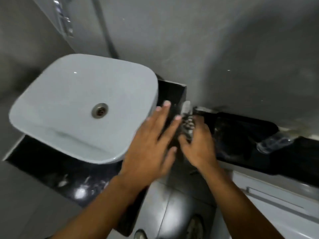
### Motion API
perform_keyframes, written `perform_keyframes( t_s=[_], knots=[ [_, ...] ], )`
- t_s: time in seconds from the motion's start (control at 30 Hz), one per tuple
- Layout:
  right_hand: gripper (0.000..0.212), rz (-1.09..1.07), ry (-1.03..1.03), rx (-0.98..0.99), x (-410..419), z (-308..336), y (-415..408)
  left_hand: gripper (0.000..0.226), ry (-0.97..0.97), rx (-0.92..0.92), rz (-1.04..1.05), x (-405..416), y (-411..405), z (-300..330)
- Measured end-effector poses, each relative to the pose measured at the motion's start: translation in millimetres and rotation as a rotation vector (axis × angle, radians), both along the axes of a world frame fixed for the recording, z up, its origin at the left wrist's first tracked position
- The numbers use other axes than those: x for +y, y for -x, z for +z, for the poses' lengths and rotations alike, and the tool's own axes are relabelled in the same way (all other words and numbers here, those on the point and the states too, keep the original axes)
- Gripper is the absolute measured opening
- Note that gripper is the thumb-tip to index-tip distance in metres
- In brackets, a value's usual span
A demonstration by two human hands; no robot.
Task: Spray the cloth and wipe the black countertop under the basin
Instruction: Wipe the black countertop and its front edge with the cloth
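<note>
White square basin (82, 107) seated on glossy black countertop (51, 169), drain at centre. Left hand (151, 144) spread flat, fingers wide, over basin's right edge and the dark counter beside it. Right hand (198, 145) closed around a blurred, patterned grey cloth (187, 121), just right of the left hand. Clear object, too blurred to identify (272, 144), lying on black ledge to the right.

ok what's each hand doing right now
Left hand: open, fingers spread, holding nothing.
Right hand: closed on a blurred dark patterned cloth.
</note>
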State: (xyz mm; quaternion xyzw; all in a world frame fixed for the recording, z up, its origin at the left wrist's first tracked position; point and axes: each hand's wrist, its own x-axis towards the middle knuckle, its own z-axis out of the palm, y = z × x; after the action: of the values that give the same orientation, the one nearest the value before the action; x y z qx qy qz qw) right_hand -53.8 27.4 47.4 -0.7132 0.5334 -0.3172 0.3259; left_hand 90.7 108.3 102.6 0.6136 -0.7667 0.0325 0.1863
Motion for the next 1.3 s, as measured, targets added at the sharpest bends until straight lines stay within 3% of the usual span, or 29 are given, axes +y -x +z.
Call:
perform_keyframes(
  t_s=[0.1, 0.17, 0.23, 0.43, 0.77, 0.93, 1.17, 1.3],
  knots=[
    [0.084, 0.258, 0.151, 0.472, 22, -14, -49, 0.081, -0.106, -0.095, 0.125, 29, -80, 19],
    [0.088, 0.329, 0.095, 0.589, 31, -32, -72, 0.089, -0.285, -0.126, 0.166, 41, -126, 22],
    [0.087, 0.281, 0.066, 0.554, 34, -43, -84, 0.089, -0.395, -0.159, 0.134, 48, -154, 17],
    [0.061, 0.157, 0.110, 0.563, 60, -40, -95, 0.084, -0.376, -0.165, 0.110, 44, -158, 5],
    [0.061, 0.287, 0.060, 0.648, 288, -31, -94, 0.085, -0.438, -0.173, 0.064, 47, -159, 13],
    [0.057, 0.194, 0.106, 0.651, 231, -37, -101, 0.085, -0.430, -0.168, 0.047, 43, -162, 5],
    [0.058, 0.019, -0.094, 0.616, 31, -25, -114, 0.083, -0.341, -0.163, 0.062, 39, -164, -1],
    [0.056, 0.046, -0.076, 0.639, 13, -27, -111, 0.084, -0.348, -0.156, 0.053, 37, -166, -1]
  ],
)
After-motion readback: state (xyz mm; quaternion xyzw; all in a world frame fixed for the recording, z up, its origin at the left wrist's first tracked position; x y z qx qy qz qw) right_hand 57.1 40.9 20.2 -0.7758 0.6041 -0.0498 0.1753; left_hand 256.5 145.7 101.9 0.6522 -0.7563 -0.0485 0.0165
